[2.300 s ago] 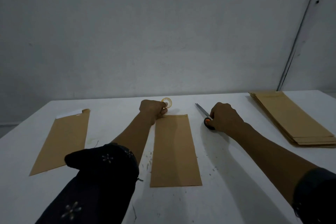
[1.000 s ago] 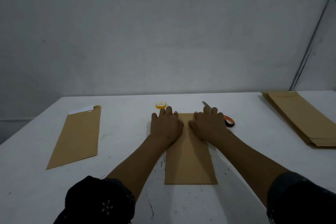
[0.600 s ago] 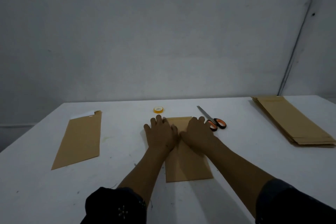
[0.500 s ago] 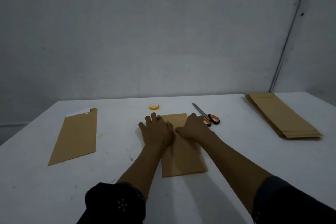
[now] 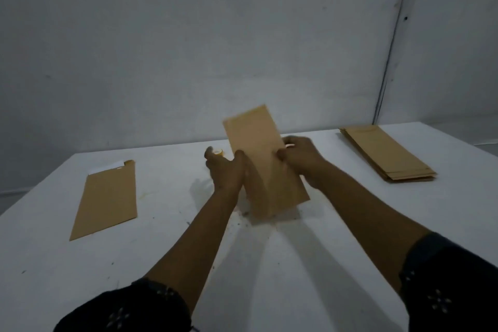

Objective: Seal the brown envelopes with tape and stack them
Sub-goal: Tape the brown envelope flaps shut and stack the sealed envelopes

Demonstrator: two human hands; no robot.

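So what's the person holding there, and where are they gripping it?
A brown envelope, lifted off the table. The left hand grips its left long edge, the right hand its right long edge, both about midway along.

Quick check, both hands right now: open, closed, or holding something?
Left hand: grips the left edge of the lifted brown paper envelope.
Right hand: grips the same envelope's right edge.
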